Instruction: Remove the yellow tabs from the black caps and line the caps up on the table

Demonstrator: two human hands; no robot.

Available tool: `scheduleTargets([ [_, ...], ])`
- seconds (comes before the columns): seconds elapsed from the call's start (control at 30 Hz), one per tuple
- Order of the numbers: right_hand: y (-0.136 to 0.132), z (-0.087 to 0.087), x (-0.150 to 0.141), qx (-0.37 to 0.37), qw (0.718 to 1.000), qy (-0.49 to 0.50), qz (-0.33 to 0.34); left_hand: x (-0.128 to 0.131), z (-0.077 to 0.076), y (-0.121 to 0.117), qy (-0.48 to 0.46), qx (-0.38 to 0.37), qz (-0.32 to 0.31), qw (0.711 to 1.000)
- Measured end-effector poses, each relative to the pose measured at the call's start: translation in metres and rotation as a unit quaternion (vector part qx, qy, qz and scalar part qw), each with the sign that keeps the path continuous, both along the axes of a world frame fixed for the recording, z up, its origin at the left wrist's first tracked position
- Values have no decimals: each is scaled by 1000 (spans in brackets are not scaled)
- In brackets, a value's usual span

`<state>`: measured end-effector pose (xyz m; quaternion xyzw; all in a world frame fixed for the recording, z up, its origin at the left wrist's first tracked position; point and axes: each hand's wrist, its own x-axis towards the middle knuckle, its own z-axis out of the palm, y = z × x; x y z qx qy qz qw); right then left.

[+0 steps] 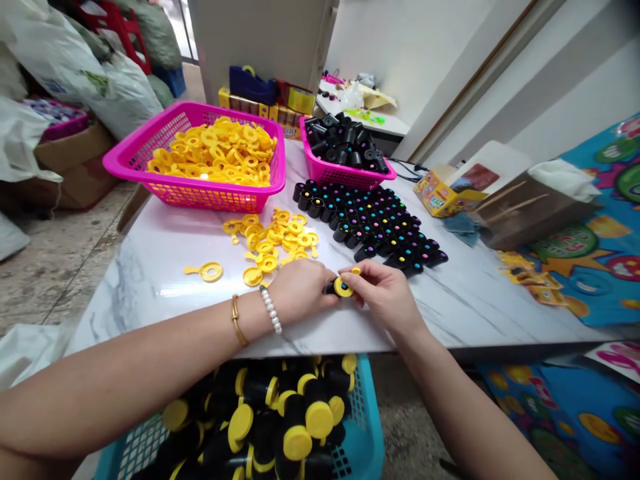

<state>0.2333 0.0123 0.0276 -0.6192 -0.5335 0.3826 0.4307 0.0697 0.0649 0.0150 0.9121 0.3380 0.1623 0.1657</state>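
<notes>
Over the front of the table, my left hand (304,291) is closed around a small black cylinder (330,288), mostly hidden by the fingers. A yellow ring cap (339,291) sits at the cylinder's end facing my right hand. Thumb and fingers of my right hand (387,293) pinch this cap near its small round tab (356,271). Loose yellow ring caps (273,240) lie in a heap beyond my left hand, with a single yellow ring cap (211,271) off to the left. Rows of black cylinders (370,217) with coloured dots stand beyond my right hand.
A pink basket (195,193) holds many yellow caps; another pink basket (345,175) holds black cylinders. Below the table edge, a teal basket (367,413) contains yellow-capped black cylinders. An open yellow box (443,195) and a brown box (525,207) stand at the right.
</notes>
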Motion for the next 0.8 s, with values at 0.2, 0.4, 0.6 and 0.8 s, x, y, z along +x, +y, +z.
scheduleTargets([
  [0.2,1,-2,-2,-7,1000,7,6,0,1,0,1,-8,2,1000],
  [0.4,-1,-6,-3,4,999,-33,27,1,1,-4,-6,-24,14,1000],
  [0.6,-2,-8,-2,9,998,-16,53,-1,13,-7,-96,-265,-25,959],
  [0.8,-10,-16,-8,19,1000,-4,14,10,8,-2,-181,-488,6,854],
])
